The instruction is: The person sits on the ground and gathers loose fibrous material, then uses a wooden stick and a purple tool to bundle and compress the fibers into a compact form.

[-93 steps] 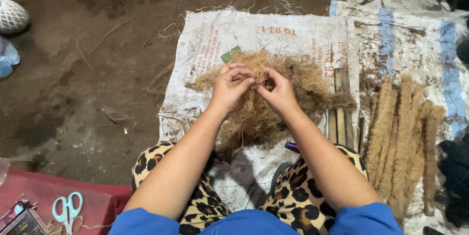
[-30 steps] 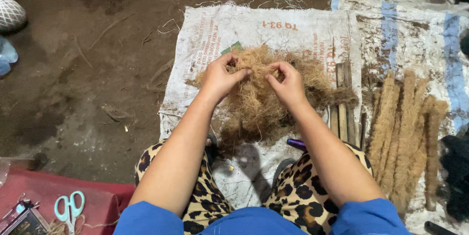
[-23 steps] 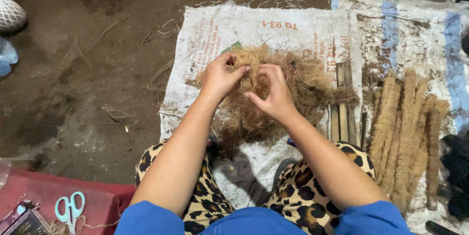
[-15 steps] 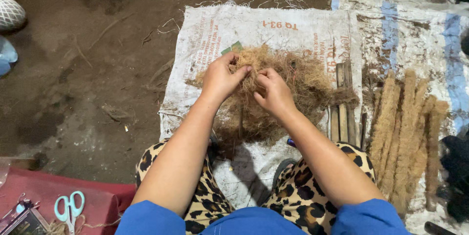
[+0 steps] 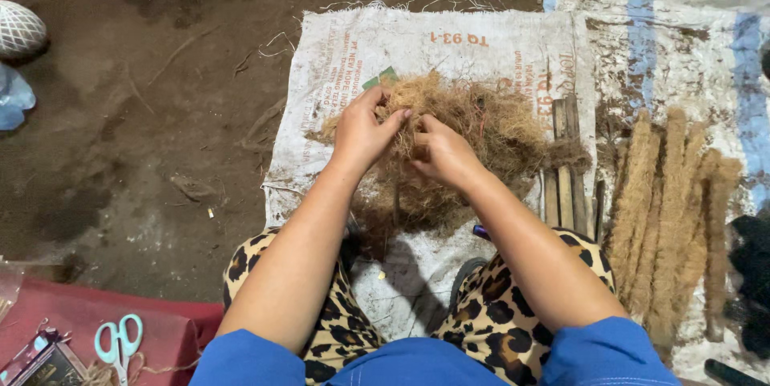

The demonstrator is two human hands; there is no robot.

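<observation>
Currently, status by item:
Left hand: fingers curled closed, pinching strands at the top of the fibre pile.
Right hand: fingers bent closed into the same fibre, just beside the left hand; fingertips partly buried, so the exact grip is hard to make out.
Fibre pile: loose brown tangle lying on the white woven sack, between the knees and the sack's far edge.
Sack edges: frayed far edge and left edge border bare dirt floor; the right edge meets a second sack with blue stripes.
Open room: floor to the left is the widest free area.
Right side: wooden slats touch the pile; rolled fibre bundles lie near them, side by side.
Lower left: pale green scissors on a red mat, cut off by the frame edge.
Hidden: the sack's near edge is covered by leopard-print legs.
</observation>
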